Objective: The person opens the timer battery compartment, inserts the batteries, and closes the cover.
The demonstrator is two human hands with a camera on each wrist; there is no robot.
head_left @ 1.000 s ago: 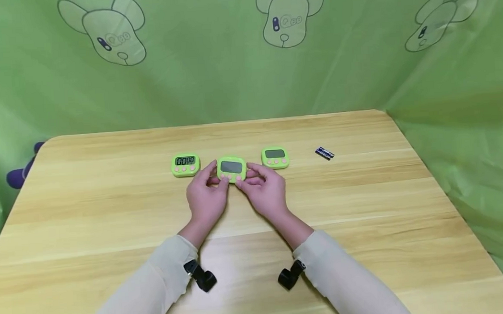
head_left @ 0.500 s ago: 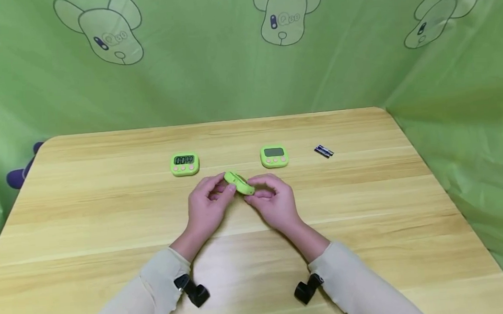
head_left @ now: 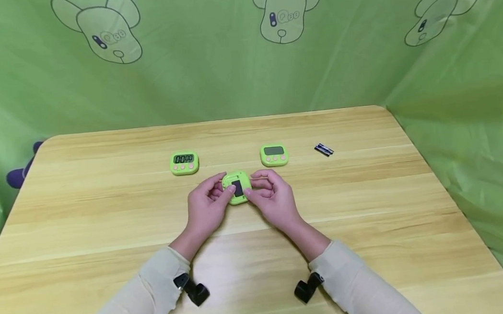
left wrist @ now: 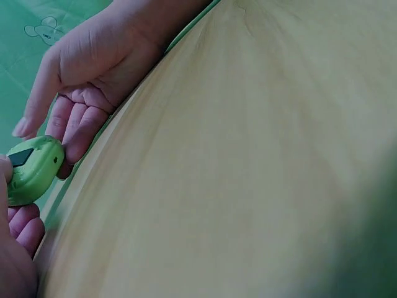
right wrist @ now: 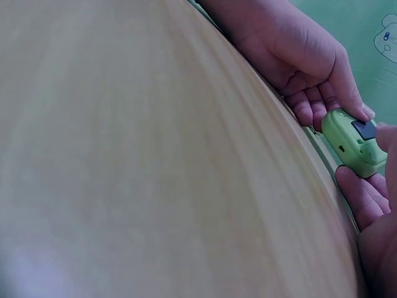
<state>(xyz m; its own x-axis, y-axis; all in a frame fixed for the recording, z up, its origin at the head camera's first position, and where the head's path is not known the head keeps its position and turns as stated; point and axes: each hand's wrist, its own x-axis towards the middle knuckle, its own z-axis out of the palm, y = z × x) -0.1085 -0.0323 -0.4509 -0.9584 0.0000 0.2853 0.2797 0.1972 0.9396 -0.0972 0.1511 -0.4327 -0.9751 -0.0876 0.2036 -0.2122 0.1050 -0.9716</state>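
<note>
A green digital timer (head_left: 243, 178) is held between both hands, its back turned up, showing a dark rectangular panel. The left hand (head_left: 206, 204) pinches its left side, thumb on the panel and fingers underneath. At the timer's other side, the right hand (head_left: 276, 199) has thumb and fingers around the edge. The right wrist view shows the left thumb pressing beside the dark panel (right wrist: 364, 130) and a small hole in the green case. Behind the hands lie two matching timers face up: the left one (head_left: 184, 163) reads 00:00, the right one (head_left: 274, 155) has a blank screen.
Two small dark-blue batteries (head_left: 323, 149) lie side by side at the right rear of the wooden table (head_left: 108, 218). A green curtain (head_left: 212, 82) with mouse-like drawings hangs behind it. Something purple (head_left: 16, 178) shows past the left edge.
The held timer has turned over from screen up, through edge-on, to back up. Both hands have drawn it slightly toward the person. The other timers and batteries stay put.
</note>
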